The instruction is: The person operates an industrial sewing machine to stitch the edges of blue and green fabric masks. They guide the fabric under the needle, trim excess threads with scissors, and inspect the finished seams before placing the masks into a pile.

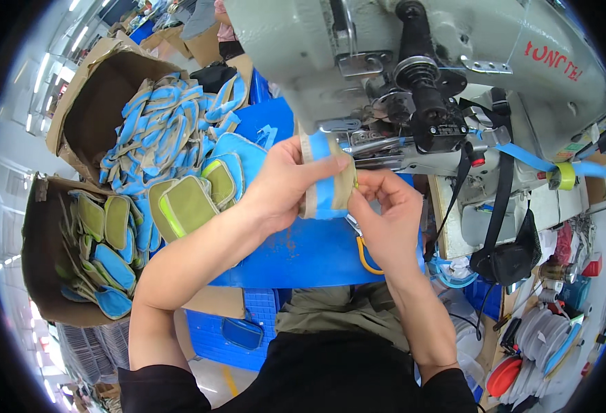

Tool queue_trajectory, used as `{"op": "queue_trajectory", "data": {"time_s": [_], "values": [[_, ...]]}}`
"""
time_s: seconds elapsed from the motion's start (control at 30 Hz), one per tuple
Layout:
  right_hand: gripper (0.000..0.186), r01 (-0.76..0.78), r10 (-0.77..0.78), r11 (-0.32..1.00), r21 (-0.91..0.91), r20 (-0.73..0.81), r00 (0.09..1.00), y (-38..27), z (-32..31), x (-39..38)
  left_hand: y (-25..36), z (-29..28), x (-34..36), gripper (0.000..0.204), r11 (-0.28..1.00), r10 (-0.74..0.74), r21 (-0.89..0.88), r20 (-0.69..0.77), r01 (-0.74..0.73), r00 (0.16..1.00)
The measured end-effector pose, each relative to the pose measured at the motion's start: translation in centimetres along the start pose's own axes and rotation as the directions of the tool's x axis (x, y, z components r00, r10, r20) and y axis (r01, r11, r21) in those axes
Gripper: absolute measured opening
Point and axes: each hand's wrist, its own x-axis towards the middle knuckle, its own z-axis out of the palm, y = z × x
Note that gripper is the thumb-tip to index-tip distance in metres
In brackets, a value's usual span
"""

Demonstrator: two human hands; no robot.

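In front of the sewing machine [289, 62], my left hand [277, 184] grips a blue fabric strip with khaki edging [325, 191], thumb laid across its face. My right hand [391, 215] pinches the strip's right edge between thumb and fingertips. The strip stands upright between both hands, just before the machine's needle area, and its far end is partly hidden. Below my right hand, scissors with a yellow handle [366, 256] lie on the blue table [282, 258], partly covered by the hand.
Olive and blue padded fabric pieces [189, 205] are stacked at the table's left. Two cardboard boxes stand beyond: one [76, 117] beside heaped blue-khaki strips [165, 131], one [41, 255] full of padded pieces. Blue tape [526, 158] and a black strap [502, 199] hang at right.
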Motion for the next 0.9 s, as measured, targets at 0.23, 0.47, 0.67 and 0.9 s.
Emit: {"op": "queue_trajectory", "data": {"time_s": [0.23, 0.47, 0.67, 0.9], "values": [[0.022, 0.138, -0.144, 0.980, -0.143, -0.035, 0.989, 0.1, 0.1, 0.6, -0.8, 0.0, -2.4, 0.025, 0.925, 0.201, 0.326, 0.016, -0.195, 0.980], [0.024, 0.326, -0.339, 0.921, -0.215, -0.027, 0.940, 0.9, 0.2, 0.2, -0.6, -0.7, -2.4, 0.025, 0.986, 0.131, 0.096, 0.057, -0.136, 0.990], [0.023, 0.343, -0.357, 0.920, -0.191, -0.039, 0.933, 2.5, 0.3, 0.1, -1.5, -0.7, -1.9, 0.023, 0.986, 0.126, 0.097, 0.069, -0.132, 0.990], [0.024, 0.289, -0.300, 0.949, -0.128, -0.080, 0.951, 2.7, 0.6, -0.7, -1.7, -0.4, -1.6, 0.022, 0.993, 0.111, 0.033, 0.044, -0.113, 0.993]]}}
